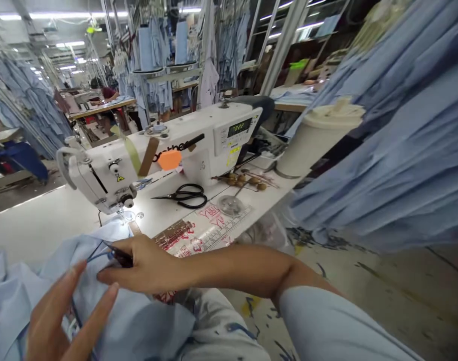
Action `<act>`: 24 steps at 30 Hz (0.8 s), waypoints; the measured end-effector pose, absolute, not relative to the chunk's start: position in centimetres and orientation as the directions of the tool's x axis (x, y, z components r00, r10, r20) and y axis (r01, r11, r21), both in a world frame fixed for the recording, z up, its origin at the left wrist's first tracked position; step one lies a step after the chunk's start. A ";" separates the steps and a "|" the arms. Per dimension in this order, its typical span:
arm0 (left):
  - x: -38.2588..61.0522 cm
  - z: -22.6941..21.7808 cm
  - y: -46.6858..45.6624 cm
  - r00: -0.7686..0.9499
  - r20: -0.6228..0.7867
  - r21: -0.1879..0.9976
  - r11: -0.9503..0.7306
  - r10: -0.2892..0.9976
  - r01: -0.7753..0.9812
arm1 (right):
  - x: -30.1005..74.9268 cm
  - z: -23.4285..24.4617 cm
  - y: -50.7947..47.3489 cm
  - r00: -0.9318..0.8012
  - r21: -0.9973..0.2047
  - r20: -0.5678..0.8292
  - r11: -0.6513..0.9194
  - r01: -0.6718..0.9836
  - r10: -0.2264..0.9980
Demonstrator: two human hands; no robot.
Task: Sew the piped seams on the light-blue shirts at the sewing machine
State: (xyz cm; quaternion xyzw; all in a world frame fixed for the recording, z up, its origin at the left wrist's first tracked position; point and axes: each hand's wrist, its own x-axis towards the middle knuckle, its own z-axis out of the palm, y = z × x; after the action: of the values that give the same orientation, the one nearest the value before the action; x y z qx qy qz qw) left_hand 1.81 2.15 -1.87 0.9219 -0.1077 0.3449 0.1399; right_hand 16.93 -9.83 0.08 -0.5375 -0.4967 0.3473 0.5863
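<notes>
Light blue fabric (138, 326) lies bunched over the table's front edge and my lap, with one end under the needle area of the white sewing machine (198, 135). My right hand (142, 265) reaches across from the right, its fingers closed around dark thread snips (121, 256) whose points face left. A narrow blue strip (97, 256) runs by the points. My left hand (63, 321) is at the lower left over the fabric, thumb and forefinger spread apart. The forefinger's tip is close to the strip; whether they touch is unclear.
Black-handled scissors (193, 195) lie behind my right hand. A ruler (229, 225) is fixed along the table's edge. A white lidded cup (315, 140) stands at the table's right end. Blue garments (394, 140) hang at the right. Another person (108, 94) sits farther back.
</notes>
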 end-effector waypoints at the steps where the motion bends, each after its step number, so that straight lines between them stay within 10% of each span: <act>1: 1.3 -2.3 2.2 0.766 0.624 0.136 -0.944 -0.153 -0.299 | 17.2 -0.8 -9.6 0.268 -0.977 0.165 0.120 0.175 0.949; 5: 0.3 -1.9 1.6 0.828 0.495 0.073 -0.937 -0.262 -0.340 | 17.8 -3.1 -10.3 0.226 -0.918 0.128 0.029 0.396 0.966; 16: 5.2 -3.9 7.5 0.793 0.444 0.095 -0.858 -0.417 -0.504 | 23.5 -6.5 -7.7 0.079 -0.245 0.312 0.000 0.969 0.947; 24: 8.1 -3.7 7.3 0.717 0.461 -0.152 -0.843 -0.522 -0.516 | 25.5 -5.9 -5.6 0.291 -0.375 0.306 -0.166 0.912 0.907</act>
State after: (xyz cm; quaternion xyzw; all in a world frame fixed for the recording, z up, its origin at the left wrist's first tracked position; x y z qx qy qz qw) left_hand 8.10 7.26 -3.66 0.9266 -0.2801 0.2508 -0.0062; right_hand 25.51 -5.59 -5.93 -0.7634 -0.5956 -0.0056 0.2500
